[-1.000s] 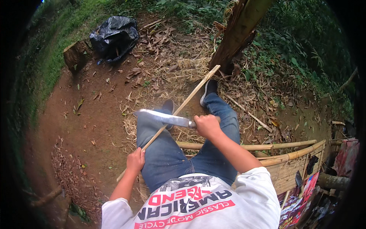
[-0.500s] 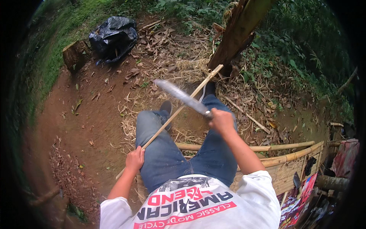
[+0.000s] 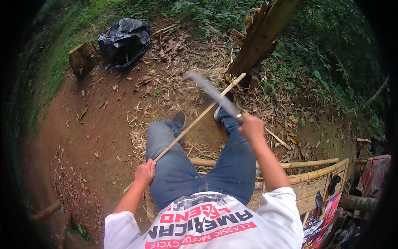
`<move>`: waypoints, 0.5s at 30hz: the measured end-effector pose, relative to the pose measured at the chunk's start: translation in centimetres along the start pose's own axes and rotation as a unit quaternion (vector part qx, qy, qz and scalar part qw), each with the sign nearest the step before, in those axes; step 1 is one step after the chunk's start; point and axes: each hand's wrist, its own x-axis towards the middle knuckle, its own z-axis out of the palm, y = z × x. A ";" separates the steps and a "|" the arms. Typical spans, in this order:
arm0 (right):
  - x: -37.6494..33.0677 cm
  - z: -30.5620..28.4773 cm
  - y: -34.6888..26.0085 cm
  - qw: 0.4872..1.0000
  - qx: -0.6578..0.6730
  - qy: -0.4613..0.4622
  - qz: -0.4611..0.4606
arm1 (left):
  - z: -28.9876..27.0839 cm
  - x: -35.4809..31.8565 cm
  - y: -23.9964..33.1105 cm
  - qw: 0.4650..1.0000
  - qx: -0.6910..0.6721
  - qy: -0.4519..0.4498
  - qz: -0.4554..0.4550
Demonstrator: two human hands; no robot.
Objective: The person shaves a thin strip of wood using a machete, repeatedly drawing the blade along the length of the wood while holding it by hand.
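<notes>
A long pale bamboo strip (image 3: 195,119) slants across my legs, its far end near the leaning trunk. Closed around its lower part is my left hand (image 3: 145,172), by my left thigh; the near end sticks out past my wrist. My right hand (image 3: 252,127) grips the handle of a machete (image 3: 208,88), which is blurred by motion. The blade crosses the strip near its far end and points up and left. Thin curls (image 3: 233,79) stand up from the strip beyond the blade.
A leaning trunk (image 3: 259,41) rises just past the strip's far end. Pale shavings (image 3: 141,139) and dry leaves litter the soil around my feet. A black plastic bag (image 3: 124,41) sits beside a stump (image 3: 83,59) at far left. Bamboo slats (image 3: 298,184) lie under and right of me.
My right hand and the machete have moved away from me and to the right, toward the strip's far end. Curls now show there. My left hand has barely moved.
</notes>
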 end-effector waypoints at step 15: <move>-0.5 -0.4 1.5 1.000 0.005 0.015 -0.013 | -0.3 0.2 -0.1 1.000 0.015 0.000 0.001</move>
